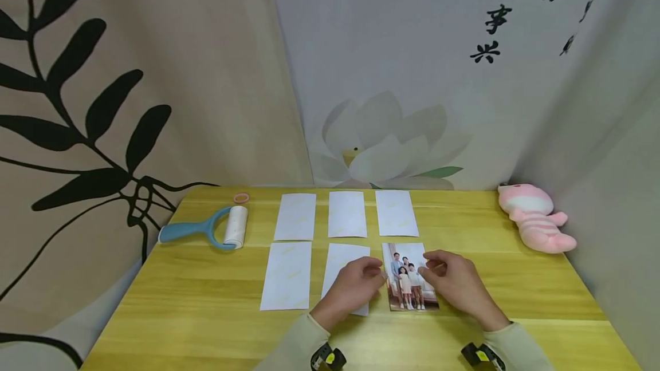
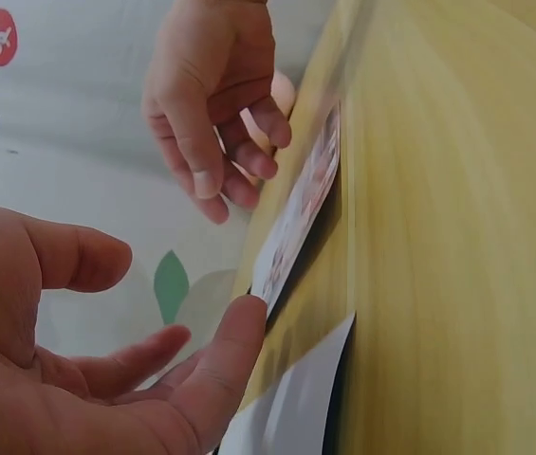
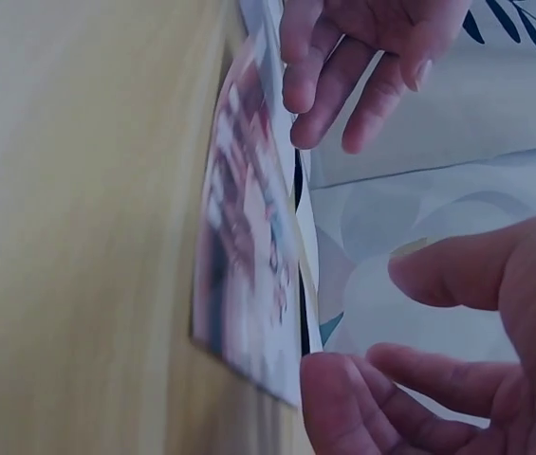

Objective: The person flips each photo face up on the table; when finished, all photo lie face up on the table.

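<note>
A printed photo (image 1: 404, 288) of a family group lies face up at the right end of the front row of cards. My left hand (image 1: 354, 284) is at its left edge, over a white card (image 1: 337, 259) that it partly covers. In the left wrist view the left hand's fingers (image 2: 234, 346) are spread, one fingertip right at the photo's near corner. My right hand (image 1: 458, 280) is beside the photo's right edge. Its thumb and fingers stand apart in the right wrist view, with the fingertips (image 3: 329, 393) close to the photo's corner (image 3: 282, 379) and nothing pinched between them.
Several white cards (image 1: 294, 217) lie in two rows on the wooden table (image 1: 196, 314). To their left are a blue-handled lint roller (image 1: 188, 231) with a white roll and a small pink ring (image 1: 241, 197). A pink plush toy (image 1: 536, 216) lies at the back right, near the curtain (image 1: 593, 130).
</note>
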`<state>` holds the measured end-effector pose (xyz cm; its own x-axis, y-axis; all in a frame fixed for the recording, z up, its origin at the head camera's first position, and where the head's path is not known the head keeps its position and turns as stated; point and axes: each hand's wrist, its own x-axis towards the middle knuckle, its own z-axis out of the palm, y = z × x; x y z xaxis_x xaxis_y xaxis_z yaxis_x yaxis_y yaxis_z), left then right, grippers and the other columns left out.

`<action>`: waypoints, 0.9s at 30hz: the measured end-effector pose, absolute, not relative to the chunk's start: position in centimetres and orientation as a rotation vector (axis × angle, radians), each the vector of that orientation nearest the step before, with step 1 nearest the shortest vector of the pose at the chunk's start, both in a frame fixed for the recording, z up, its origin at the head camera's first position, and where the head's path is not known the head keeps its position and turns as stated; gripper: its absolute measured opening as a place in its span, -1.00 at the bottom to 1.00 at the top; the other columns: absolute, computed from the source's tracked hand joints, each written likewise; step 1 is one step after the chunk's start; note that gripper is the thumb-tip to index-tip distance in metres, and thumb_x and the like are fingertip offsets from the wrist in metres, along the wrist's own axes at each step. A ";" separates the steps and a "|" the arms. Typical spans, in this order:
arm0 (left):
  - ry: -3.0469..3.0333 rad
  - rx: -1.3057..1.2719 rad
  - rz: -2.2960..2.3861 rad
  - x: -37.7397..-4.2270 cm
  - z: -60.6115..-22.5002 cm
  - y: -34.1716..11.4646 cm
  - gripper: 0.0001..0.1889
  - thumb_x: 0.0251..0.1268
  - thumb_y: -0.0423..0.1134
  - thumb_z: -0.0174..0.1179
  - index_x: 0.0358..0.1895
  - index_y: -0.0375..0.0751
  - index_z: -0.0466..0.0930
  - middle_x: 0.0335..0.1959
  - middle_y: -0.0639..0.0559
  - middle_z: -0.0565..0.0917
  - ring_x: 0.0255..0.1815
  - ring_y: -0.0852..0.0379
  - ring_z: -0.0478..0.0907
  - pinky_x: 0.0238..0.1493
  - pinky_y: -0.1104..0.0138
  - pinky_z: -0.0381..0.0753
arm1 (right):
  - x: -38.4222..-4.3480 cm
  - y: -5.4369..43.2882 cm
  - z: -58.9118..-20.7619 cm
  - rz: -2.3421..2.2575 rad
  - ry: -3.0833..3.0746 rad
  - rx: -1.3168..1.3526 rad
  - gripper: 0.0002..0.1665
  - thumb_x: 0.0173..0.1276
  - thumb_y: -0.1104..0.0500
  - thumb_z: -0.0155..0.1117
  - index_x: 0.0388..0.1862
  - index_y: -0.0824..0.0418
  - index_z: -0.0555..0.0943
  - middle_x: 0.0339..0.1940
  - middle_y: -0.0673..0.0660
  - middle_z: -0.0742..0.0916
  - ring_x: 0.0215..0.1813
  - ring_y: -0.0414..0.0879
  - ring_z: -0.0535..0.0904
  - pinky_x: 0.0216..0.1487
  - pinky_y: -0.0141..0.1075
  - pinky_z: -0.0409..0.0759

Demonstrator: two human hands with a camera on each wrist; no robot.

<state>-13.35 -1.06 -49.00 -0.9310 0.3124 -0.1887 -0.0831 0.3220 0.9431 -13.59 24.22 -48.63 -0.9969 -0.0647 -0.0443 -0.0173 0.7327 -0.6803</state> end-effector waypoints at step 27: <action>2.339 -0.012 1.669 -13.3 -48.9 -8.5 -0.40 0.54 -0.07 0.27 0.44 -0.36 0.40 0.34 -0.29 0.55 0.35 -0.24 0.55 0.35 -0.13 0.56 | -14.6 15.6 -48.5 -1.332 2.681 -0.186 -0.54 0.45 0.05 0.46 0.26 0.15 0.67 0.09 0.09 0.80 -0.05 -0.19 0.74 0.05 -0.14 0.72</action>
